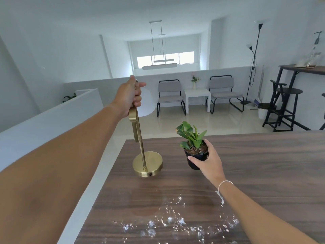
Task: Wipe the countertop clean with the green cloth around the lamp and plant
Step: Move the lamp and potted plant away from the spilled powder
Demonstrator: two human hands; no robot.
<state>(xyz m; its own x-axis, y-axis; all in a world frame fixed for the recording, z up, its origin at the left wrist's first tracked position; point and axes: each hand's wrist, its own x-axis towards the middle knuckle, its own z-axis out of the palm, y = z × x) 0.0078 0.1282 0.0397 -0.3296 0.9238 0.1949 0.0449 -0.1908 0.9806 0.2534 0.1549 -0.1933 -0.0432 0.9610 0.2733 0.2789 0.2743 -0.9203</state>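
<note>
A brass lamp (147,163) stands on the dark wood countertop (255,164) near its far left corner, slightly tilted. My left hand (129,96) is closed around the top of the lamp's stem. To its right sits a small green plant in a black pot (194,163). My right hand (210,160) wraps the pot's right side, thumb across its front. White wet-looking splatter (175,224) covers the near part of the countertop. No green cloth is in view.
The countertop's left edge borders a white ledge (84,199). Beyond the far edge lies a tiled floor with two grey chairs (169,95), a white side table (197,95), a floor lamp (254,59) and dark stools (283,106) at the right.
</note>
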